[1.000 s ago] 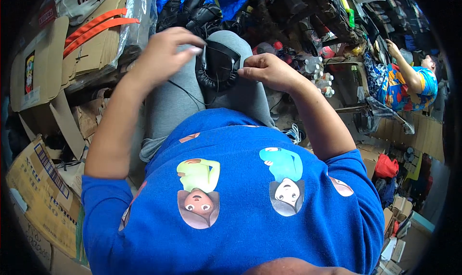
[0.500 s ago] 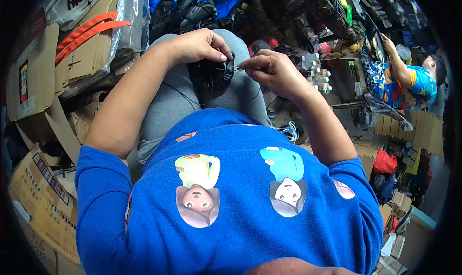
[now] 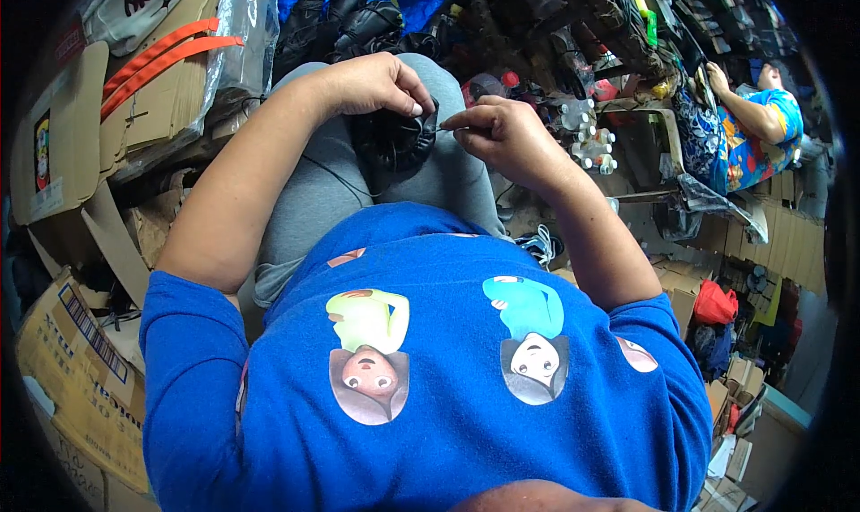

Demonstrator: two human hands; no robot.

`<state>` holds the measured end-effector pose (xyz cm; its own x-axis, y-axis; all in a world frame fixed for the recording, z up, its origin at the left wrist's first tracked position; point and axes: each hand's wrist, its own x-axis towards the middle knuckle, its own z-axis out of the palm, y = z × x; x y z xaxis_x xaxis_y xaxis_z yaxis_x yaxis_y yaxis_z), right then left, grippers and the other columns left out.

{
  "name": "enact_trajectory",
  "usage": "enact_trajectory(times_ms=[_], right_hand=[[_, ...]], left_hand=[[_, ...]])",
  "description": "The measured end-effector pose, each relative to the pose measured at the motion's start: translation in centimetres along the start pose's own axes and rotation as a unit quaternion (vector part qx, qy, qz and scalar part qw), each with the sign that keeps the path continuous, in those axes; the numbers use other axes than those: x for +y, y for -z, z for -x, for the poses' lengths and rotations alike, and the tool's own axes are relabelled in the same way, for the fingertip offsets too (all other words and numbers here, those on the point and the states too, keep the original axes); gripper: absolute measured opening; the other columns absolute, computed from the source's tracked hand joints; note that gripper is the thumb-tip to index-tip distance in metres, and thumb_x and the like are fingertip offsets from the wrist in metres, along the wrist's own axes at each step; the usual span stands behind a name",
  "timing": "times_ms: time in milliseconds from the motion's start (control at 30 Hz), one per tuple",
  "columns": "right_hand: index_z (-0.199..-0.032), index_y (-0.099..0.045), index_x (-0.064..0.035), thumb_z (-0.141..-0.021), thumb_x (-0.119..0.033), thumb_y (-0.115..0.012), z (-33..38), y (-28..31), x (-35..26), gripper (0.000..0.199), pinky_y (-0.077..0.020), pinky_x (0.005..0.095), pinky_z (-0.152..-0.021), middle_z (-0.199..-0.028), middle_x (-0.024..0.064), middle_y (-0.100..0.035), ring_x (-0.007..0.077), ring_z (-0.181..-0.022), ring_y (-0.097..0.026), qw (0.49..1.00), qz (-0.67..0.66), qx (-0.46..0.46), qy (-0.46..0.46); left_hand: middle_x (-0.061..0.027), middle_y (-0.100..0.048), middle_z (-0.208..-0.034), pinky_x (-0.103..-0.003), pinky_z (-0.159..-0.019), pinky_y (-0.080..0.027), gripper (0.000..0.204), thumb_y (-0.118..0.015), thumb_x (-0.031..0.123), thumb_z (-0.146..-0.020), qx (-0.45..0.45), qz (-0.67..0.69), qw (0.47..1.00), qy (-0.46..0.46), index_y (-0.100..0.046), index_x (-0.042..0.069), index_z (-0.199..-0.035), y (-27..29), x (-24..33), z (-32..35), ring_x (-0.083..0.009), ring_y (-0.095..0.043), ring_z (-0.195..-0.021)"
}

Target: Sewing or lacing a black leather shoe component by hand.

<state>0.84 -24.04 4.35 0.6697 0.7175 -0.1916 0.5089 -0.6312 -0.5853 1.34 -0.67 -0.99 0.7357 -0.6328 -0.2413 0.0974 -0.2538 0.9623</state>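
Note:
A rounded black leather-like piece (image 3: 394, 143) with a gathered edge rests between my thighs; its exact kind is unclear. My left hand (image 3: 381, 84) is closed over its far edge, thumb and fingers gripping it, with part of the piece hidden under the palm. Just right of it, my right hand (image 3: 491, 129) is closed in a pinch, fingertips pointing at the piece's right side. Whatever is in that pinch is too thin to name. A dark thread (image 3: 336, 179) trails from the piece across my left thigh.
Cardboard boxes (image 3: 85, 404) and orange strips (image 3: 170, 55) lie at the left. Black shoe-like items (image 3: 363, 24) are heaped ahead of my knees. Small clear bottles (image 3: 593, 140) stand to the right. A co-worker in a bright patterned shirt (image 3: 748, 145) sits at the far right.
A thin metallic tip showed at my right fingertips earlier and is hardly visible now. My hands have shifted only slightly. The co-worker has leaned and moved an arm.

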Motion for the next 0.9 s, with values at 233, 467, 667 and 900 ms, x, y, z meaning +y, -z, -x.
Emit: enact_trajectory(times_ms=[233, 467, 667, 900], right_hand=[[-0.099, -0.07, -0.0104, -0.077, -0.005, -0.065, -0.4, -0.3, 0.8, 0.024, -0.0491, 0.0308, -0.068, -0.081, 0.0091, -0.061, 0.0194, -0.074, -0.062, 0.999, -0.036, 0.008, 0.008], [-0.1, -0.069, -0.0086, -0.082, -0.004, -0.064, -2.1, 0.2, 3.1, 0.019, -0.0452, 0.0268, -0.08, -0.088, 0.0038, -0.059, 0.014, -0.088, -0.058, 0.988, -0.135, -0.08, 0.014], [-0.101, -0.068, -0.0049, -0.085, -0.006, -0.063, -3.4, -0.7, 5.4, 0.017, -0.0424, 0.0257, -0.087, -0.096, 0.0013, -0.061, 0.0119, -0.094, -0.056, 0.945, -0.288, -0.153, -0.008], [-0.095, -0.069, -0.0034, -0.082, -0.011, -0.068, -2.8, -2.4, 3.4, 0.015, -0.0465, 0.0254, -0.076, -0.092, 0.0022, -0.065, 0.0096, -0.087, -0.058, 0.939, -0.328, -0.091, -0.043]], left_hand=[[-0.0077, -0.068, -0.097, -0.028, -0.092, -0.043, 0.026, -0.064, 0.012, -0.08, -0.005, -0.009, 1.0, 0.021, -0.069, 0.002, -0.103, -0.1, 0.3, -0.6, -0.0149, -0.061, -0.094], [-0.0057, -0.064, -0.089, -0.029, -0.085, -0.043, 0.027, -0.066, 0.015, -0.08, -0.008, -0.071, 0.997, -0.025, -0.068, 0.005, -0.105, 0.0, -0.3, -0.2, -0.0162, -0.057, -0.09], [-0.0061, -0.061, -0.089, -0.03, -0.086, -0.043, 0.03, -0.068, 0.014, -0.077, -0.023, -0.097, 0.994, -0.035, -0.069, 0.009, -0.106, 0.3, -0.8, -0.5, -0.0183, -0.054, -0.092], [-0.0082, -0.059, -0.092, -0.032, -0.085, -0.043, 0.032, -0.064, 0.01, -0.076, 0.084, -0.191, 0.977, -0.036, -0.066, 0.007, -0.107, -0.8, -0.4, 0.6, -0.0189, -0.055, -0.091]])
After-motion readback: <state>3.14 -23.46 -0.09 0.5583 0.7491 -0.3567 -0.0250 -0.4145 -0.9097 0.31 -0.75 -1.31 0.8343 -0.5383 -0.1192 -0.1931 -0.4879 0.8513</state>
